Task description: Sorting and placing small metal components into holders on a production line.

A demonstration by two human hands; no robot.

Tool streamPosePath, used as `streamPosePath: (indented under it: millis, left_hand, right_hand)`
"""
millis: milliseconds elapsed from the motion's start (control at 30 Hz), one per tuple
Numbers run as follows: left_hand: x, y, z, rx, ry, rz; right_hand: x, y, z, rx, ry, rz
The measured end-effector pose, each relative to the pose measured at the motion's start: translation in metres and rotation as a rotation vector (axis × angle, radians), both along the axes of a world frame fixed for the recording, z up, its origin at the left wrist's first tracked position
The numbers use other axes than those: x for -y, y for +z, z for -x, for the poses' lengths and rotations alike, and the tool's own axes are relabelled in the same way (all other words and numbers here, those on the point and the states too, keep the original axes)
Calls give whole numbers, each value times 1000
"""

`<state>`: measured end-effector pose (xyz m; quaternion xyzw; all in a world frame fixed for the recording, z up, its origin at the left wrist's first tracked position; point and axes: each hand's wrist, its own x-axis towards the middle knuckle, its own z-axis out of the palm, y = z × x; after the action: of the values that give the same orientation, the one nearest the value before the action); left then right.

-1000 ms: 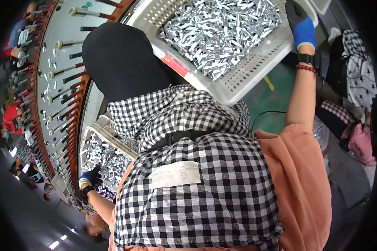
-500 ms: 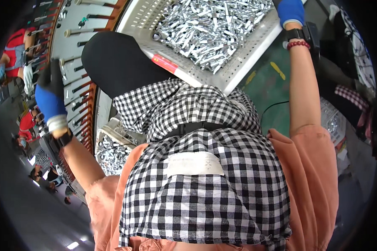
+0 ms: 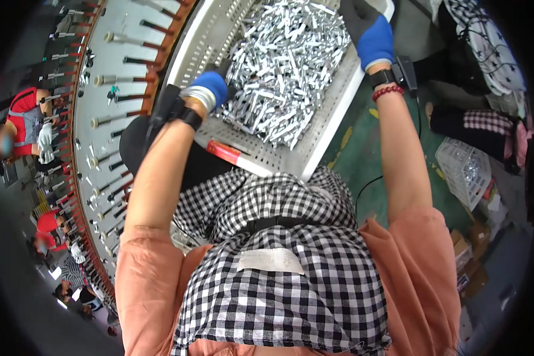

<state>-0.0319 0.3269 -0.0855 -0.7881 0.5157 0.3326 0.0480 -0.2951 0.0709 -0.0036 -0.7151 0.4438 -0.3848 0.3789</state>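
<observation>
A white perforated plastic crate [image 3: 336, 126] stands in front of me, heaped with small shiny metal parts [image 3: 285, 65] of long, narrow shape. My left hand [image 3: 210, 88], in a blue glove with dark fingers, is over the left side of the heap. Its dark fingers are smeared and partly hidden, so I cannot make out whether they hold a part. My right hand [image 3: 369, 34], gloved in the same way, reaches over the crate's right side. Its fingers stretch toward the heap, nothing visible in them, with their tips at the picture's upper edge.
Along the left curves a pale bench [image 3: 111, 59] with rows of dark and pale-handled tools. A co-worker in red [image 3: 26, 121] and other people are beyond it. On the right, a clear plastic basket [image 3: 464, 172] holds metal parts on the green floor [image 3: 368, 154]; another person's legs [image 3: 463, 118] are beside it.
My left hand has swung from the bench on the left to over the crate's heap. My right hand has shifted left, from the crate's far right rim toward the parts.
</observation>
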Motion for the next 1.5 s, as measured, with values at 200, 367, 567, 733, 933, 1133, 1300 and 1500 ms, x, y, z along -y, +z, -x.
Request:
streamPosePath:
  millis: [200, 367, 567, 733, 933, 1133, 1300, 1500]
  left_hand:
    - [45, -5, 98, -33, -31, -45]
    - [10, -3, 172, -209, -52, 360]
    - [21, 74, 177, -330, -178, 365]
    - [37, 138, 93, -299, -175, 694]
    - [56, 191, -33, -398, 218, 763]
    - [78, 189, -133, -899, 693, 1172]
    - [114, 194, -177, -916, 994, 1397]
    - [105, 147, -224, -962, 804, 1063]
  right_hand:
    - [26, -18, 35, -80, 68, -50]
    - [10, -10, 15, -66, 105, 65]
    - [15, -11, 39, -111, 76, 29]
    - [12, -6, 36, -144, 35, 76]
    - [4, 12, 29, -192, 43, 148]
    - [5, 17, 31, -243, 93, 107]
    - [9, 11, 37, -258, 53, 78]
    - [-2, 14, 11, -116, 44, 237]
